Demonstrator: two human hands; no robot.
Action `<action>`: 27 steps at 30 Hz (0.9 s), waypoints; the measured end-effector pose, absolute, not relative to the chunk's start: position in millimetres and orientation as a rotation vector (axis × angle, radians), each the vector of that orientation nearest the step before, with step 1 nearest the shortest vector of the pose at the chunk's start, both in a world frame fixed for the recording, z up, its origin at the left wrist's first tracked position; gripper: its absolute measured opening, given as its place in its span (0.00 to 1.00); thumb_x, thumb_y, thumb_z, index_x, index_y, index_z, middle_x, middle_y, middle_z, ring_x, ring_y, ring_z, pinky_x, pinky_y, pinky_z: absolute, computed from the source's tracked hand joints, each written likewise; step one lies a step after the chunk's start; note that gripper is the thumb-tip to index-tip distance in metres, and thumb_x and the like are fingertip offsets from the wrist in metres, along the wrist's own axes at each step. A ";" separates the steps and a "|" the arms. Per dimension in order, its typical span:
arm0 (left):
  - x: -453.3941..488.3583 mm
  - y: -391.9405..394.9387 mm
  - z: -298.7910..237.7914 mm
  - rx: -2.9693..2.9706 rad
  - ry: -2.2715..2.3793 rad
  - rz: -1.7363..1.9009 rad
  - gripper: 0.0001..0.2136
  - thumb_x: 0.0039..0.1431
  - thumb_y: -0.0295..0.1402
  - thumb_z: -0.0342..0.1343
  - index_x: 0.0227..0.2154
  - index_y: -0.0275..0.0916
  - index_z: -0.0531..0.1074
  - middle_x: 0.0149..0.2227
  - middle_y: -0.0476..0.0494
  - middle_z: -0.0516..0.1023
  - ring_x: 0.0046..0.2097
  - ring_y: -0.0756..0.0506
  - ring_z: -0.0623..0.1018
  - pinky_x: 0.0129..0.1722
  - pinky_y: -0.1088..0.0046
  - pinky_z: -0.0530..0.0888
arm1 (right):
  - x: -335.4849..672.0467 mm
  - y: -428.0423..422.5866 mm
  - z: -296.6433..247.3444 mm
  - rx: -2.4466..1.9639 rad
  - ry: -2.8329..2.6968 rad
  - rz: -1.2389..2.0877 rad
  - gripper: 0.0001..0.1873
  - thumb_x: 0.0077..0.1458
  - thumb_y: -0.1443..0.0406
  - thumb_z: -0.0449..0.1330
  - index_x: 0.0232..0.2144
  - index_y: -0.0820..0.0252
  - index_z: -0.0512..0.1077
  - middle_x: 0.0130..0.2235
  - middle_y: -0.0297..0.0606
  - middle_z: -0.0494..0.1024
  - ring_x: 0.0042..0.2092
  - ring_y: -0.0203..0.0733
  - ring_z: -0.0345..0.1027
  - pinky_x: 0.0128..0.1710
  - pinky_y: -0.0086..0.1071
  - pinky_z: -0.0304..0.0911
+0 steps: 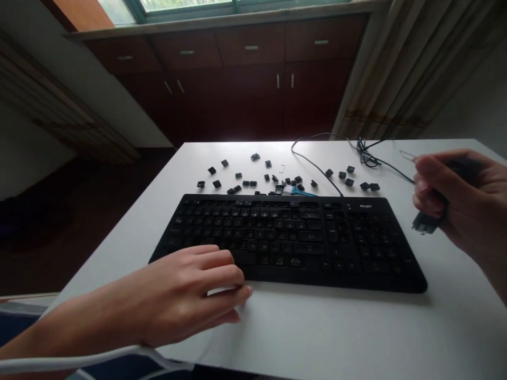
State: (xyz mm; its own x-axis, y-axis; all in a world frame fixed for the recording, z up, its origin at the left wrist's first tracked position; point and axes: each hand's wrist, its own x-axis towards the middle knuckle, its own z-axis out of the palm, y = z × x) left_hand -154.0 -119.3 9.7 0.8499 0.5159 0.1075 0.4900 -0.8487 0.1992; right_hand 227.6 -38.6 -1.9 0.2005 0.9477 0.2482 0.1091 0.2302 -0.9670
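White surface [317,335], dim room, dark red cabinets [245,103] behind with pale handles, window [186,5] along the top, curtains [380,74] at both sides. Black keyboard [312,236] lies across the middle of the surface, several key spots bare; loose black keycaps [216,183] scattered beyond its far edge, blue brush [303,192] among them near that edge, black cable [317,166] running back to a bundle. White cord [114,353] at lower left, near the left forearm. Keyboard sits between the hands: just under the left grip [202,295], and to the left of the right grip [461,198], which is raised off its right end, not touching it. Left grip loosely curled, fingers over the keyboard's near left edge, can't tell if it pinches anything. Right grip closed round a dark tool [430,220], its lower end jutting below the fingers, thin wire loop [406,155] showing past the thumb
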 end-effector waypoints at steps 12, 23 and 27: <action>-114.4 -75.0 20.0 2.683 0.749 0.382 0.12 0.69 0.29 0.53 0.52 0.43 0.75 0.46 0.43 0.81 0.45 0.45 0.79 0.45 0.69 0.76 | 247.7 -27.1 -3.5 -1.243 -1.298 0.871 0.15 0.49 0.54 0.72 0.35 0.55 0.77 0.26 0.33 0.72 0.21 0.31 0.59 0.16 0.27 0.55; -59.6 70.2 0.0 2.231 1.216 0.530 0.15 0.59 0.46 0.60 0.37 0.39 0.83 0.37 0.43 0.84 0.37 0.45 0.81 0.34 0.72 0.74 | 266.1 -21.0 -3.0 -1.507 -1.864 0.595 0.23 0.55 0.44 0.63 0.41 0.56 0.79 0.28 0.39 0.77 0.26 0.41 0.67 0.21 0.33 0.62; -61.4 91.6 -13.5 2.194 1.276 0.506 0.16 0.57 0.47 0.62 0.36 0.40 0.83 0.37 0.42 0.85 0.38 0.44 0.81 0.33 0.73 0.74 | 272.9 -21.8 -16.5 -1.527 -1.941 0.523 0.24 0.56 0.44 0.62 0.40 0.55 0.79 0.32 0.39 0.80 0.27 0.41 0.68 0.25 0.34 0.63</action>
